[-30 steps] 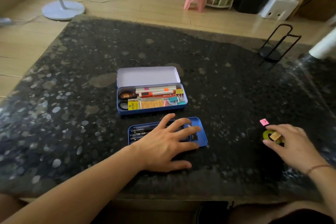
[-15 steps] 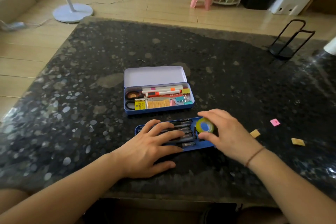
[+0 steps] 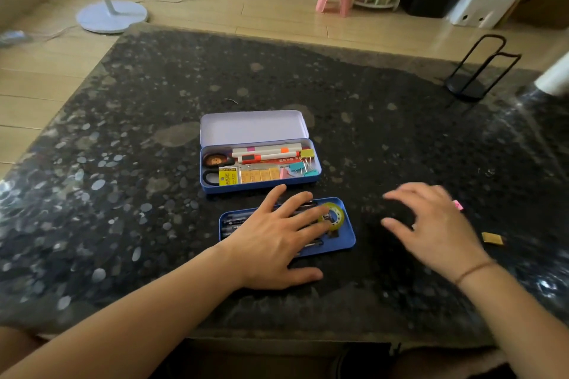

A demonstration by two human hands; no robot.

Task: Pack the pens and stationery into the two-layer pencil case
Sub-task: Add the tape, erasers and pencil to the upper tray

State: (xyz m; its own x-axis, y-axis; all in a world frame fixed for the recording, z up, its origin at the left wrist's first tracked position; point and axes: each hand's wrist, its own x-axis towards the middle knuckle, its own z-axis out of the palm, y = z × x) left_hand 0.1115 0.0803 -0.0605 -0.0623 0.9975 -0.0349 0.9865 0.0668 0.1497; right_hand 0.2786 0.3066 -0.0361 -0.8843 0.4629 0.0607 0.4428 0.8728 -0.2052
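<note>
To my far left the dark speckled table (image 3: pixel 92 194) lies bare out to its left edge, with plenty of room to move. Near the middle sits the blue pencil case (image 3: pixel 260 186), its lid (image 3: pixel 252 128) tipped open toward the far side. Inside I see scissors (image 3: pixel 215 168) at the left end, markers (image 3: pixel 266 152) along the back wall, yellow erasers (image 3: pixel 260 175) in front, and binder clips (image 3: pixel 303 166) at the right end. Just in front of the case, apart from it by a narrow strip of table, lies the blue inner tray (image 3: pixel 346 241). My left hand (image 3: pixel 277 238) rests flat on it, fingers straight and spread over the dark pens (image 3: pixel 234 221), thumb on the table by the tray's near edge. A roll of clear tape (image 3: pixel 332 217) stands in the tray's right end, touching my fingertips. Right of the tray is open table, then my right hand (image 3: pixel 437 224), blurred, fingers loosely spread and holding nothing. Beside it lie a pink eraser (image 3: pixel 458 204) and, nearer the right edge, a yellow eraser (image 3: pixel 492 238). A black wire stand (image 3: pixel 471 83) occupies the far right corner.
</note>
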